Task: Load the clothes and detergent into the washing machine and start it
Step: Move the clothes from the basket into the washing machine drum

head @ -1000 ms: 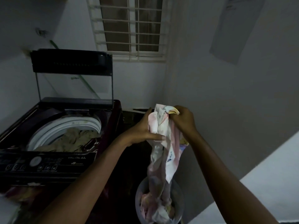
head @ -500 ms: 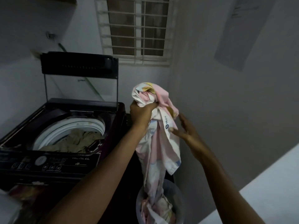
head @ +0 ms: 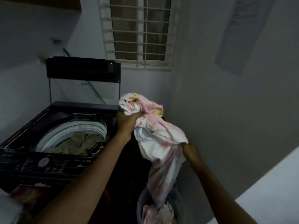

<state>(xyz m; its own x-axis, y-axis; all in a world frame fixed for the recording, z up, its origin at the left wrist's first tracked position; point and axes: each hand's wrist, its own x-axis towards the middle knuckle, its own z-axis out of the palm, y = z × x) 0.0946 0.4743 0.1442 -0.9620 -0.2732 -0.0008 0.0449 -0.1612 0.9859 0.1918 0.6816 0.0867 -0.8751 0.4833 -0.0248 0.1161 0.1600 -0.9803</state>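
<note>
Left grip (head: 127, 122): fingers are curled tight round a bunched upper part of the pink-and-white cloth (head: 158, 138). It is held high, judged so that the cloth's length lifts clear of the bucket.

Right grip (head: 189, 147): it sits lower and to the right of the left grip and is closed on a side fold of the same cloth, though blurred. It is judged to be gathering slack so that the hanging part does not drag.

Below both grips, the cloth's tail hangs into the grey bucket (head: 140, 206), where more laundry lies.

Just beside the left grip, on its left, stands the washing machine (head: 53, 110). Its lid (head: 84, 70) is raised upright and the drum is open, with olive clothes (head: 77, 143) already inside. The control panel (head: 43, 164) runs along the machine's near edge, with no hand on it.

Loading is judged partly done. No detergent is in view.
</note>
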